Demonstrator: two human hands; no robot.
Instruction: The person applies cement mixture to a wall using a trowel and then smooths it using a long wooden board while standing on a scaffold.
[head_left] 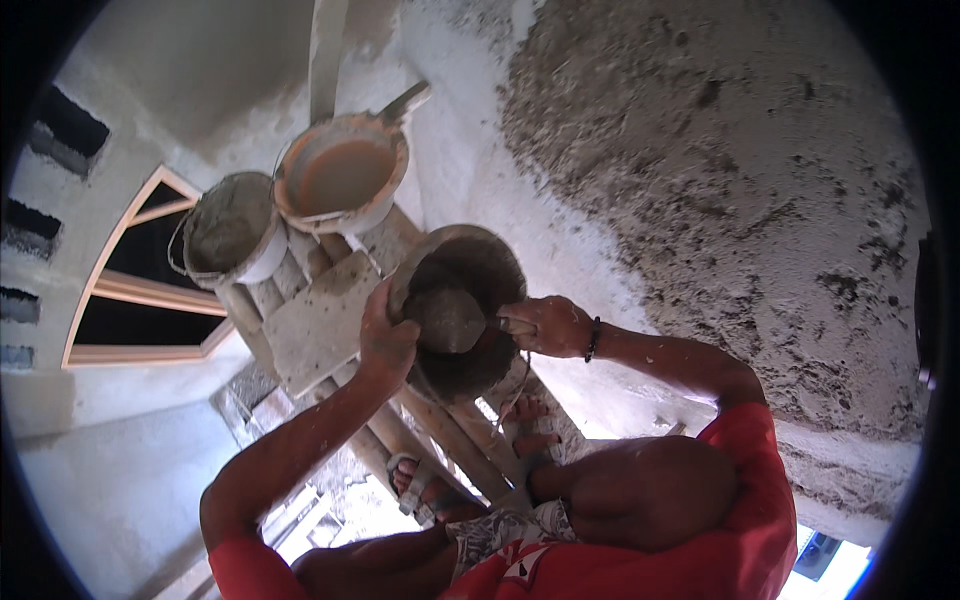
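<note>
A mortar-smeared bucket (468,240) stands tilted in front of me, its dark opening facing me. My left hand (388,340) grips the left rim, with the thumb over the edge. At the right rim my right hand (548,326) is closed, its fingertips reaching inside; what they pinch cannot be made out. Within the opening lies a grey, smooth, rounded shape (447,320), its narrow end close to the right fingertips. Whether it is a tool or a lump of mortar is unclear. The bucket's thin wire handle (518,385) hangs on the near right side.
Beyond stand a bucket of grey mortar (232,228) and a basin of brownish water (345,175). My sandalled foot (420,483) rests on a scaffold of round poles (455,440) with a flat board (325,320). Rough plaster covers the right wall (720,190); a wooden window frame (150,285) is left.
</note>
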